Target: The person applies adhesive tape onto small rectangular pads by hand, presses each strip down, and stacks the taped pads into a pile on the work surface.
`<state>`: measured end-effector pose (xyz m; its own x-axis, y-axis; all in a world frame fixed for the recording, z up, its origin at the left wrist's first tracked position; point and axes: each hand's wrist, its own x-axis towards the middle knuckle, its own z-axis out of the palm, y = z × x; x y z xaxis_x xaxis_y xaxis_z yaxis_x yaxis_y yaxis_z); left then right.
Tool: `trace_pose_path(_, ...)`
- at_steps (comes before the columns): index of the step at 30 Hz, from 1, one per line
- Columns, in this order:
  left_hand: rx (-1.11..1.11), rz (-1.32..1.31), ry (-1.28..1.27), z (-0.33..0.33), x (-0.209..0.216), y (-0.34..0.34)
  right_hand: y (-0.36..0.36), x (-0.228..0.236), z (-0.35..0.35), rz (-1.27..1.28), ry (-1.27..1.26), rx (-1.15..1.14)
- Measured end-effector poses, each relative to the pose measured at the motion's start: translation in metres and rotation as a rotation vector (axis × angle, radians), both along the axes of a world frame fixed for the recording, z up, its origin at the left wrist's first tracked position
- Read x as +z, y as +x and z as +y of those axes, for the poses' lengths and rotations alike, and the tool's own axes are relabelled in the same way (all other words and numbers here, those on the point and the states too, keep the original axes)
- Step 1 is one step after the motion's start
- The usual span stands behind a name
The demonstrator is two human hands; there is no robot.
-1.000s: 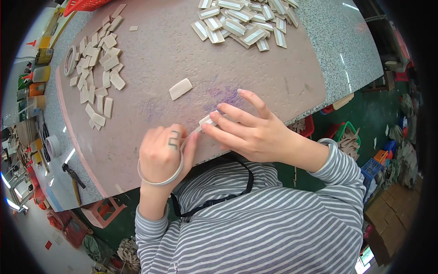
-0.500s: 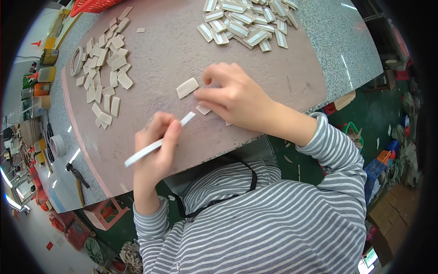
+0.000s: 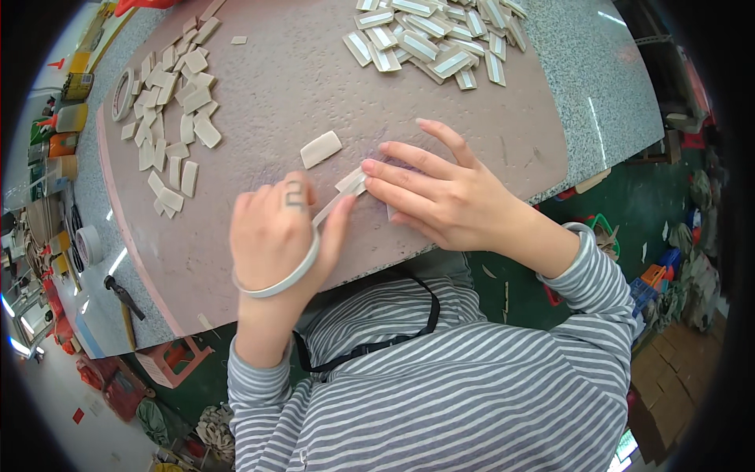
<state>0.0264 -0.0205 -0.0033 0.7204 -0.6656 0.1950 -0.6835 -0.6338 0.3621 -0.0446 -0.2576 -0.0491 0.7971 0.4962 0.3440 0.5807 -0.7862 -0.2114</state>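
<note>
My left hand [image 3: 275,224] is closed on a ring of white tape [image 3: 285,285], which curves round the hand. From it a white strip runs to a small beige rectangular piece [image 3: 346,178] on the mat. My right hand [image 3: 440,189] has its fingers stretched and spread, with fingertips at the strip's far end on that piece. Just beyond the hands lies a separate beige piece [image 3: 321,149] with rounded corners. Part of another pale piece shows below the right fingers, mostly hidden.
Loose beige pieces [image 3: 189,94] and a tape roll [image 3: 123,94] lie on the pinkish mat [image 3: 259,102] at left. At the far right is a heap of pieces with white strips [image 3: 432,39]. A hammer [image 3: 122,299] and another tape roll [image 3: 90,248] are near the left edge.
My left hand has moved right and forward, turning its back upward, bringing the tape to the piece. My right fingers have gone from curled to spread, lying over the tape's end.
</note>
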Motion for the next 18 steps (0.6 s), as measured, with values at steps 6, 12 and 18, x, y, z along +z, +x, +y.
trace_pose_path(6, -0.214, -0.174, -0.075, 0.01, -0.005, -0.013, 0.011, -0.002, 0.014, -0.165, -0.07, 0.011)
trace_pose_path(12, 0.034, 0.129, -0.354, 0.013, 0.042, -0.011, 0.07, 0.019, -0.016, -0.117, 0.044, 0.177)
trace_pose_path(18, -0.059, 0.627, -0.22, -0.031, -0.003, -0.018, 0.056, 0.042, -0.059, -0.162, 0.156, -0.249)
